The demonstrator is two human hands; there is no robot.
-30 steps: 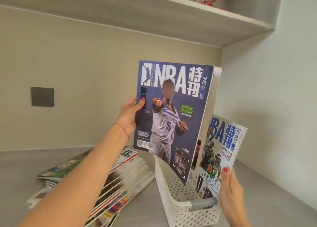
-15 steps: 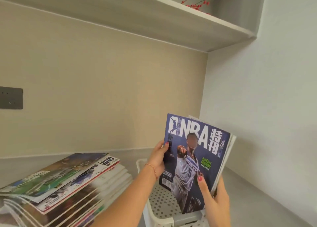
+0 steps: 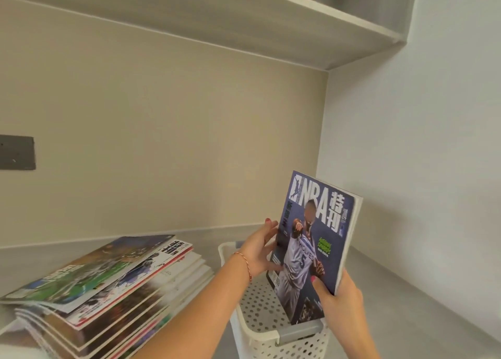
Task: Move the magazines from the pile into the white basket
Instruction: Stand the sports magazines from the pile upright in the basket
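Observation:
A blue NBA magazine (image 3: 317,239) stands upright inside the white perforated basket (image 3: 257,329), with other magazines pressed behind it. My left hand (image 3: 260,247) touches its left edge, fingers and thumb against the cover. My right hand (image 3: 336,299) grips the bundle at its lower right edge, thumb on the cover. The pile of magazines (image 3: 108,291) lies flat on the grey counter to the left of the basket.
The grey counter (image 3: 393,299) runs into a corner between a beige back wall and a white right wall. A shelf (image 3: 298,30) with red berries hangs overhead. A dark wall socket (image 3: 17,152) sits at the far left.
The blue magazine came down from high above the basket into it, against the magazine my right hand held. My right hand now grips both together.

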